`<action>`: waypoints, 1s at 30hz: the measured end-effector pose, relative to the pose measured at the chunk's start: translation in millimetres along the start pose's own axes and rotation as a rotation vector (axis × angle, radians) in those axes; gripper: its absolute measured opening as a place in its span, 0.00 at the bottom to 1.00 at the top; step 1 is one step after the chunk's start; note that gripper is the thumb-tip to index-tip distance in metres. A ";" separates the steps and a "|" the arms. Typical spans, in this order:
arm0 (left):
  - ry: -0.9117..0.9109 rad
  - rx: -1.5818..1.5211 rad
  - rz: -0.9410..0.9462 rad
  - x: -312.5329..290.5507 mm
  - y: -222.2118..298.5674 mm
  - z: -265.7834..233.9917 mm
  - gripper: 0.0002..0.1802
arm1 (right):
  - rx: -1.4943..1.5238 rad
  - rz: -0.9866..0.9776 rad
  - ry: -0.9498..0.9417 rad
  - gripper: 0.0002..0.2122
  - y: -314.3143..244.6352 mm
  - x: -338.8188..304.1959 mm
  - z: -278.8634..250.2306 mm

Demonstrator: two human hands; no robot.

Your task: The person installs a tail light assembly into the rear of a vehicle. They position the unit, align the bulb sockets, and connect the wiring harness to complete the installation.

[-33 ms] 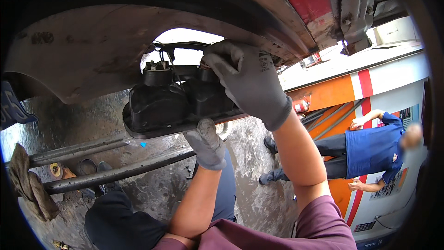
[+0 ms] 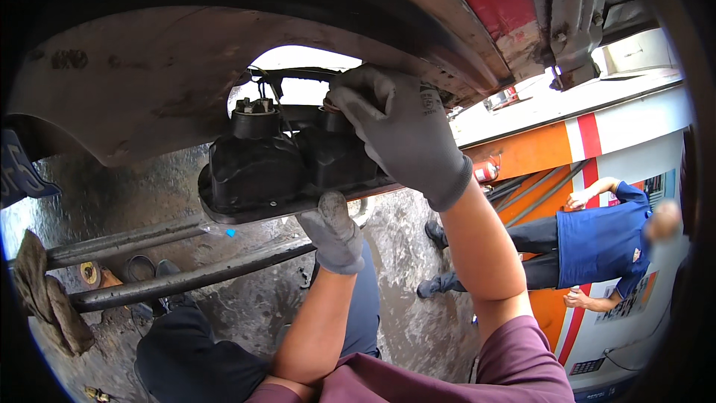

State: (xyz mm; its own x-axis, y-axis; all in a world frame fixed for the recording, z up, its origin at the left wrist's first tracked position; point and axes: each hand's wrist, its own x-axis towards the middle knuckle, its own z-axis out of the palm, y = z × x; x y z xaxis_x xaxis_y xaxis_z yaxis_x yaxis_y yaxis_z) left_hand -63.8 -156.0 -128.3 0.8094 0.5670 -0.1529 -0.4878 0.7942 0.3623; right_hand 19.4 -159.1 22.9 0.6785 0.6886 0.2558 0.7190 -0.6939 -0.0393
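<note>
A black two-chambered vehicle lamp housing [image 2: 257,175] hangs below an opening in the body panel, its back toward me. Its left round neck [image 2: 255,121] carries a bulb socket with thin wires running up. My left hand [image 2: 333,235], in a grey glove, grips the housing's lower edge, thumb in front; its other fingers are mostly hidden. My right hand [image 2: 399,123], gloved too, is closed at the housing's right neck, thumb and fingers pinching a reddish-brown bulb socket [image 2: 330,105]. The fingers partly cover that socket.
Curved black bars [image 2: 194,276] run below the housing, with a brown rag [image 2: 48,295] draped at the left. A blue plate [image 2: 22,172] hangs at the far left. A person in a blue shirt [image 2: 600,246] stands at the right by an orange-and-white wall, near a red fire extinguisher [image 2: 485,172].
</note>
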 end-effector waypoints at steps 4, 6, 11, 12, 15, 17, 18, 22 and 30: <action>0.026 -0.111 -0.037 4.0 -15.2 -17.2 0.43 | 0.164 0.111 -0.099 0.09 -6.9 5.6 -4.7; -0.036 -0.105 -0.033 1.7 -3.4 -8.4 0.42 | 0.203 0.141 -0.130 0.10 -6.5 5.3 -4.7; -0.093 0.011 0.068 3.6 -10.4 -14.2 0.40 | 0.221 0.304 -0.233 0.11 -16.7 13.7 -9.4; -0.093 -0.012 0.039 2.2 -10.6 -15.6 0.40 | 0.222 0.363 -0.267 0.11 -20.9 16.3 -12.0; -0.093 -0.108 -0.076 -2.7 -8.5 -18.1 0.40 | 0.394 0.627 -0.314 0.13 -30.1 23.9 -23.5; -0.108 -0.123 -0.083 -0.8 -10.9 -21.0 0.40 | 0.463 0.700 -0.319 0.14 -30.3 26.8 -26.0; -0.121 -0.102 -0.051 1.9 -18.3 -24.3 0.39 | 0.445 0.675 -0.319 0.14 -28.8 27.4 -25.5; -0.109 -0.069 -0.015 1.1 -7.2 -15.2 0.38 | 0.418 0.508 -0.236 0.13 -22.4 20.0 -24.1; -0.075 -0.126 -0.042 -0.1 -12.4 -17.8 0.35 | 0.559 0.485 -0.246 0.10 -6.1 12.6 -17.0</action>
State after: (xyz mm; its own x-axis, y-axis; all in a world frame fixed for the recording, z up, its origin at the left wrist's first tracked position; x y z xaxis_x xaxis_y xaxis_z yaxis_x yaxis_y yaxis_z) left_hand -63.7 -162.1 -149.2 0.8499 0.5183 -0.0951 -0.4862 0.8408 0.2378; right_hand 21.0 -149.7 42.8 0.9033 0.4077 -0.1333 0.2585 -0.7654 -0.5894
